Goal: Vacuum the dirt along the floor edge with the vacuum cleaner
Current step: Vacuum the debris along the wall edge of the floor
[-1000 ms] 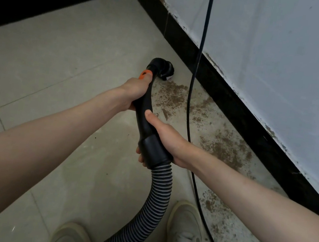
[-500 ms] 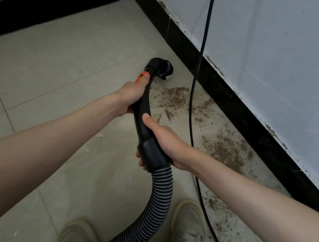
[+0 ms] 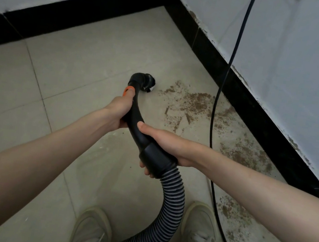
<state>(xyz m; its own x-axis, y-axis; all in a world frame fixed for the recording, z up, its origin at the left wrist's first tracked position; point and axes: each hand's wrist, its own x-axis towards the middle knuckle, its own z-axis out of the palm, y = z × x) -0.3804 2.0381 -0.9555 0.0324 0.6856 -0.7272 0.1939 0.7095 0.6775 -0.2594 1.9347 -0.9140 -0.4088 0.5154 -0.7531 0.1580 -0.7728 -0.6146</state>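
Head view | left hand (image 3: 120,109) and right hand (image 3: 168,143) wrapped around hard black vacuum handle (image 3: 137,117) | bendy hose (image 3: 171,201), looks light | dirt (image 3: 198,104) by nozzle (image 3: 145,81)

smooth black plastic vacuum handle (image 3: 134,115), ribbed flexible hose (image 3: 171,203), matt beige floor tiles (image 3: 75,71), gritty brown dirt (image 3: 196,103), glossy black skirting (image 3: 259,113)

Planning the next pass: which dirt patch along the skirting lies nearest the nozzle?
The far patch, just right of the nozzle near the corner. The middle patch and the patch beside the right shoe lie farther back.
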